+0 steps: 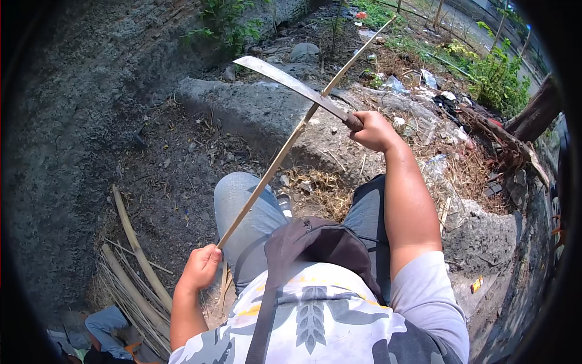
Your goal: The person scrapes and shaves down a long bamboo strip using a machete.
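A long, thin bamboo strip point(267, 174) slants across the view, from low on the left up toward the far grass. My left hand point(199, 267) is closed round its near end, beside my left thigh. In my right hand point(374, 131) is the handle of a machete point(279, 76), whose long curved blade points up and to the left. The blade crosses over the strip beyond my knees, overlapping it in this view. A dark waist bag point(321, 242) lies across my lap.
At lower left lie thick bamboo pieces point(134, 239) and a bundle of thin strips point(124, 297), near another person's leg point(108, 324). A rough wall point(66, 133) rises on the left. Ahead runs a concrete ledge point(242, 112), with litter point(428, 79) and a tree trunk point(536, 115) beyond.
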The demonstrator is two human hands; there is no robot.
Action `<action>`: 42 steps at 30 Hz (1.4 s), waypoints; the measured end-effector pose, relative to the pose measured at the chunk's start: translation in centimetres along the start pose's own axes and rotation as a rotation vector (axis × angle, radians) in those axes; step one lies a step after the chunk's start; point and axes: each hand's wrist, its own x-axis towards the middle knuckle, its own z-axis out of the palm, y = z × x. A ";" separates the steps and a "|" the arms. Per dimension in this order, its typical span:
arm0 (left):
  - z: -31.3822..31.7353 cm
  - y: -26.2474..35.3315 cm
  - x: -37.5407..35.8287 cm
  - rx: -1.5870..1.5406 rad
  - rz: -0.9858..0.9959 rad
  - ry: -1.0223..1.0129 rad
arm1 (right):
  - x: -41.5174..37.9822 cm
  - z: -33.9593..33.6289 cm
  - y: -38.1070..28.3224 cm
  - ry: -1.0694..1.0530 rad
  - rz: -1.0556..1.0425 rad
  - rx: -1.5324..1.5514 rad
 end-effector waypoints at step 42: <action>-0.8 -3.7 -6.5 0.052 -0.073 0.201 | 2.3 -0.4 6.8 0.443 0.279 1.068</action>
